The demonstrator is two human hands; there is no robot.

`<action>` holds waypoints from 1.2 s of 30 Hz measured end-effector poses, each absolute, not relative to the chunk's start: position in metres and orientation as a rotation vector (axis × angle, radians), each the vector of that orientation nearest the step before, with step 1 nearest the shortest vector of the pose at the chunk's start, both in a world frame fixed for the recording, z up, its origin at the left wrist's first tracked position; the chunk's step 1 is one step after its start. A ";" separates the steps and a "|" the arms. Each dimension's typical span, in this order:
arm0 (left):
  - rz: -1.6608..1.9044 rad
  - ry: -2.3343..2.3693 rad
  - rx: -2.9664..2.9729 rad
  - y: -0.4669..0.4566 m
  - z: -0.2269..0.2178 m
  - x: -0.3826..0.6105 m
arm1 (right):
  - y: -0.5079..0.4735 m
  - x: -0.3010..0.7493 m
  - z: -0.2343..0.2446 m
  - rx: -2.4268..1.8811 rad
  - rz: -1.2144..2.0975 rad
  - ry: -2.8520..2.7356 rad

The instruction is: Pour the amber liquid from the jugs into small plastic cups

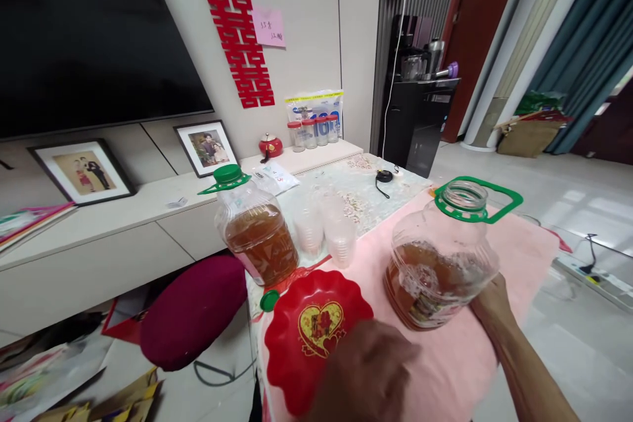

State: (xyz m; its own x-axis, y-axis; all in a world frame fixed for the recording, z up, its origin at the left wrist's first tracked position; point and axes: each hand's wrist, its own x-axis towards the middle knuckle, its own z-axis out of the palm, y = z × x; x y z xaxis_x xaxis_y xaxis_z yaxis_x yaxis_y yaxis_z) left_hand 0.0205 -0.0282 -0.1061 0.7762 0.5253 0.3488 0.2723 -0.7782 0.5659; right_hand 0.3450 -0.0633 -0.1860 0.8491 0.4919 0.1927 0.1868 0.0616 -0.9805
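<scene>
A: Which parts are obscured?
B: Left hand (370, 366): a dark, blurred shape, cut off by the bottom of view and covering part of the red plastic plate with a scalloped rim (291, 303). Cannot tell whether it is spread, closed or holding anything. Right hand (490, 300): against the lower right side of the open clear plastic jug with a green collar handle (442, 264). Its fingers pass behind the jug, so the grip cannot be told.

A: Containers and contents?
B: Open jug: stands on the pink cloth (519, 250), right of the plate; brown liquid about halfway up. Capped clear plastic jug with a green lid (257, 231): farther left, beyond the plate, also holding brown liquid. Stacked clear plastic cups (341, 241) stand between the jugs; count unclear. Red-lidded glass jars (309, 135): on the white cabinet (113, 231); contents too small to read.

A: Edges and room?
B: Round green plastic cap (270, 301) lies just beside the plate, near the table's left edge; a round maroon stool (198, 313) is beyond that edge. Pink cloth extends from the open jug toward the right edge. Behind the cups, pale floral tablecloth (366, 188) runs back to a black tape measure (384, 176).
</scene>
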 end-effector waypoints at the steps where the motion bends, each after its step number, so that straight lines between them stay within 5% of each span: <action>1: 0.791 0.599 2.499 -0.011 -0.092 0.013 | -0.063 0.346 -0.187 -1.504 0.254 -0.560; 8: 0.711 0.825 2.758 0.089 -0.027 0.003 | -0.061 0.351 -0.200 -1.422 0.294 -0.569; 23: -0.218 1.081 3.000 0.117 -0.022 0.056 | -0.061 0.357 -0.210 -1.390 0.369 -0.571; 36: -0.256 1.159 2.920 0.116 -0.017 0.058 | -0.062 0.358 -0.212 -1.401 0.368 -0.590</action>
